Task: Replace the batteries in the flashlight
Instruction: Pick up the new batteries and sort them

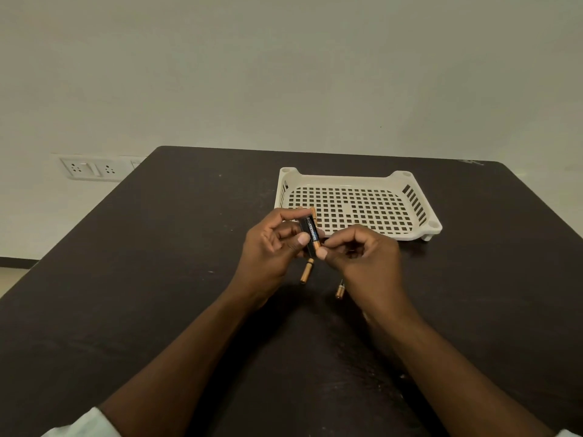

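Head view, both hands (pixel 315 247) pinching batteries (pixel 310 230)

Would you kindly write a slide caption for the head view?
Both hands, left hand and right hand, hold batteries above a dark table; two more lie below, near a white tray.

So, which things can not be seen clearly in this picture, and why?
- Head view: no flashlight body can be told; the left hand and right hand hide whatever surrounds the battery they hold.
- Battery on the table: its far end is behind the hands.
- Second loose battery: partly behind the right hand, too small to read.
- Tray: near left corner hidden by the hands.
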